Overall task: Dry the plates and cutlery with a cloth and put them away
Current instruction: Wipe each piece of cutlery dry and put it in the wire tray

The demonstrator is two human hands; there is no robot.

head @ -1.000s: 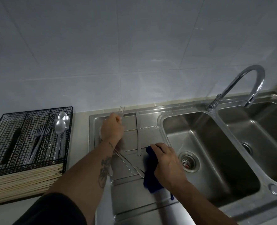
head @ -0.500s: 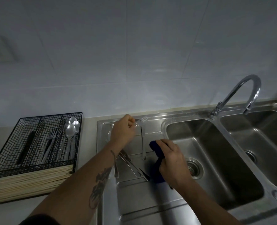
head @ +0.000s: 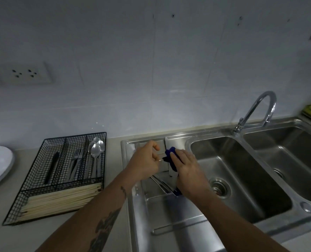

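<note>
Over the draining board point(head: 178, 213), the left hand point(head: 143, 163) pinches the thin end of a piece of cutlery point(head: 161, 160) – which kind I cannot tell – while the right hand point(head: 186, 166) curls a blue cloth point(head: 170, 154) around its other end. More cutlery point(head: 162, 184) lies on the board below – well apart from the wire tray point(head: 41, 180) holding spoons point(head: 96, 151) and forks point(head: 77, 157).

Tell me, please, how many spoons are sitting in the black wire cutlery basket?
3, all in the basket's right-hand compartment: bowls clustered at the far end. More may hide beneath.
</note>
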